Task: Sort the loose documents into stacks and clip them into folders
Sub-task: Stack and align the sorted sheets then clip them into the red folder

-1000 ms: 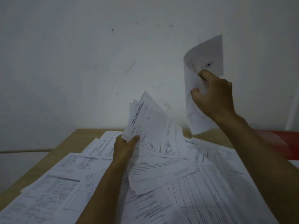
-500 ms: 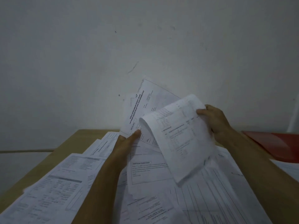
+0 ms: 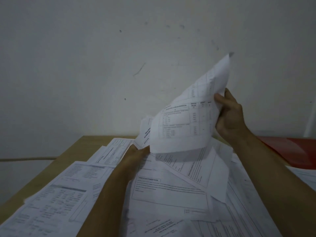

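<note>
A person's right hand [image 3: 230, 115] grips a printed sheet [image 3: 186, 122], fingers curled round its edge, lifting it above the paper-strewn wooden table [image 3: 71, 151]. The left hand [image 3: 136, 153] pinches a thin stack of documents [image 3: 145, 132] (partly hidden behind the sheet). A red folder [image 3: 294, 151] lies at the table's right.

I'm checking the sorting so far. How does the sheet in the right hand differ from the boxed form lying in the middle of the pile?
The sheet is lifted off the table and curled, pinched at its edge by the right hand; the boxed form lies flat among the loose papers. The sheet carries a ruled table with columns; the boxed form shows a framed block of text lines. Both are white printed pages, not yet in the red folder.
</note>
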